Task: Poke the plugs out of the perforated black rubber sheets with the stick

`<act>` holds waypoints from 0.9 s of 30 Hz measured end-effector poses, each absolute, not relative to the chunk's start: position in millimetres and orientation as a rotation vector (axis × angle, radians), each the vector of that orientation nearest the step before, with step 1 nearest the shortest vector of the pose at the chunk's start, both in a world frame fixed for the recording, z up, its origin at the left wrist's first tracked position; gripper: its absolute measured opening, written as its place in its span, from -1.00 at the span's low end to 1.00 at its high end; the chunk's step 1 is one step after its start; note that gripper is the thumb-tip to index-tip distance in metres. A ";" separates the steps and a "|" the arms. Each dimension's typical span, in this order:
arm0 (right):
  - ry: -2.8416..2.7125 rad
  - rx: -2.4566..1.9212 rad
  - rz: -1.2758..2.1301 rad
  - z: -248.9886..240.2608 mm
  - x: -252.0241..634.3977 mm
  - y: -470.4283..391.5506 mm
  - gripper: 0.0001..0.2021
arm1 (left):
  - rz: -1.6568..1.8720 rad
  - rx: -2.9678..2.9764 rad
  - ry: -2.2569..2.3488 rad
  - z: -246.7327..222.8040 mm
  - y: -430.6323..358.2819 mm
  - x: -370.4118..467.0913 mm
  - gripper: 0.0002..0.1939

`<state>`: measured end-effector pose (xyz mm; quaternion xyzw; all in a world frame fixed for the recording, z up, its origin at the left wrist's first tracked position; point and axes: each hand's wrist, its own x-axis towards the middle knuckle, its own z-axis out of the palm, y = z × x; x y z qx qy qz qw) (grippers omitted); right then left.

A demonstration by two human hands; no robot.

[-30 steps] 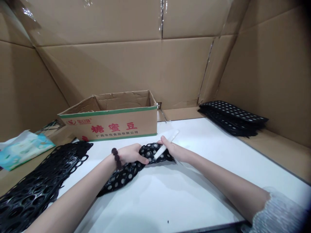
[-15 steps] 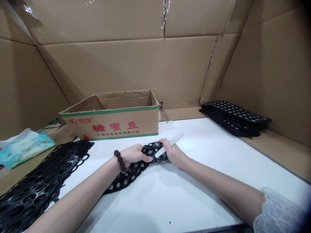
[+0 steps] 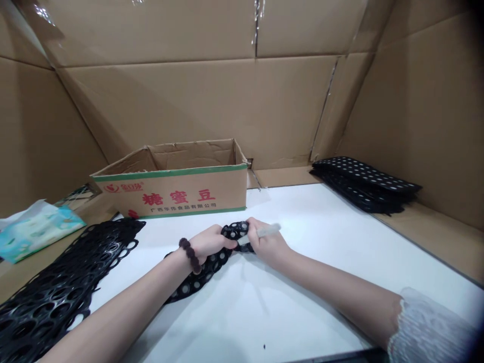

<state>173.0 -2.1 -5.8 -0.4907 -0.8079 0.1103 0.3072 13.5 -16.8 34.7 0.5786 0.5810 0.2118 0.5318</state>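
My left hand [image 3: 212, 242] is closed on a black sheet with pale round dots [image 3: 214, 267], its thumb pressed on the top. The sheet runs as a narrow strip from under my left wrist up to my right hand. My right hand [image 3: 266, 244] is closed around a whitish pen-like stick [image 3: 269, 230], which lies at a slant with its lower end touching the dotted sheet near my left thumb. Part of the sheet is hidden behind both hands. A dark beaded bracelet [image 3: 190, 255] circles my left wrist.
On the left lies black sheeting full of round holes [image 3: 56, 297], with a tissue pack [image 3: 40, 229] beside it. An open cardboard box [image 3: 181, 196] stands behind my hands. Folded dotted black sheets [image 3: 363, 181] are stacked at the back right. Cardboard walls enclose the white table [image 3: 321, 217].
The stick in my right hand has tipped to a flatter slant, its lower end moving slightly left. My right hand has shifted a little; my left hand still grips the sheet.
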 end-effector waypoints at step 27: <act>-1.891 -1.129 1.130 -5.9 193.6 30.3 -0.50 | 0.406 2.232 1.648 26.2 -1.5 -0.8 -0.49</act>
